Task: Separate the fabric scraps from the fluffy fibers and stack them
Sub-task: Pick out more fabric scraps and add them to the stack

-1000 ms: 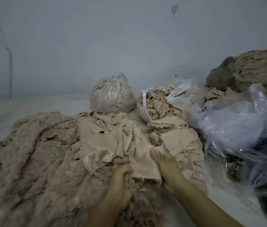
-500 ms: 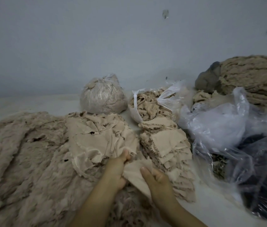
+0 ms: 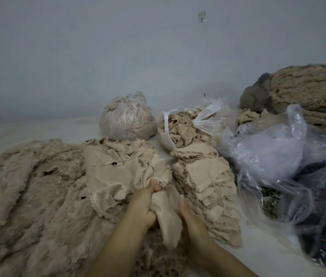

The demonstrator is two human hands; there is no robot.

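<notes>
We see two bare forearms reaching in from the bottom edge toward a heap of beige textile on a pale surface [image 3: 38,128]. The left hand [image 3: 143,202] has its fingers curled around one edge of a single beige fabric scrap [image 3: 166,214], thumb pressed on top near the tangled pile. The right hand [image 3: 186,210] holds the same scrap from the other side, its thumb lying along the cloth; its other fingers are tucked under the cloth and we cannot tell how they lie. The scrap hangs crumpled between the two hands, its lower end trailing toward us.

To the left spreads a broad mound of fluffy beige fibers [image 3: 28,192], with a loose jumble of beige fabric pieces [image 3: 118,168] lying on its right side, touching the left hand. Just right of the hands sits a neat layered stack of beige fabric scraps [image 3: 206,176].

Behind these, against a grey wall [image 3: 118,47], stand a tied clear plastic bag of beige fluff [image 3: 126,118] and an open clear plastic bag of beige shreds [image 3: 184,128]. At the right lie crumpled clear plastic sheeting [image 3: 274,152] over something dark, and a large bundle of beige ropy material [image 3: 314,90].
</notes>
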